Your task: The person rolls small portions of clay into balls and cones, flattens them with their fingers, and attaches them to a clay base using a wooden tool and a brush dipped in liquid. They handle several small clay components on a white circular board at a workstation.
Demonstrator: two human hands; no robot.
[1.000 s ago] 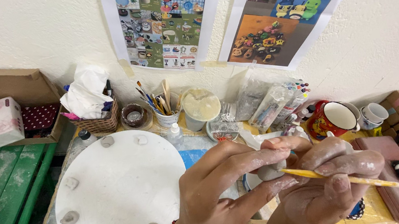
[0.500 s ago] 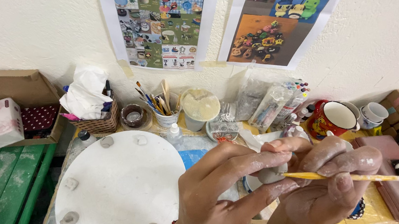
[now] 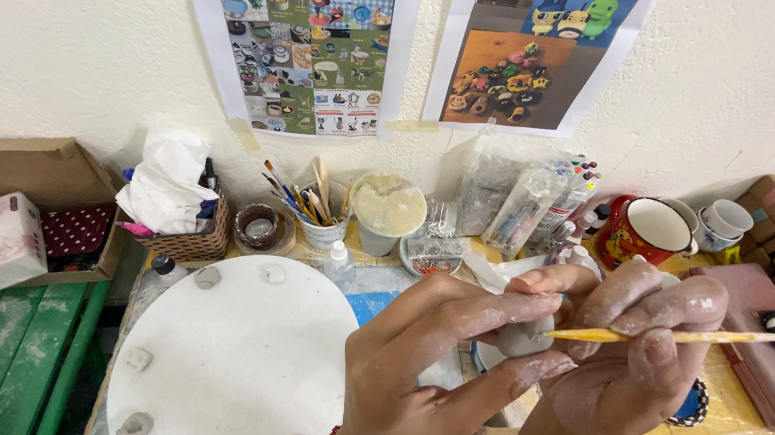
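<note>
My left hand pinches a small grey clay lump tight. It sits between my two hands, near me, just right of the big white round board. My right hand has a firm grip on a thin yellow stick. Its tip touches the clay.

The left hand, dusted with clay, pinches a small grey clay lump between thumb and fingers. The right hand holds a thin yellow stick with its tip touching the lump. Just left of the lump lies a round white board with small clay pieces along its rim. Beyond the board stands a cup of brushes.
</note>
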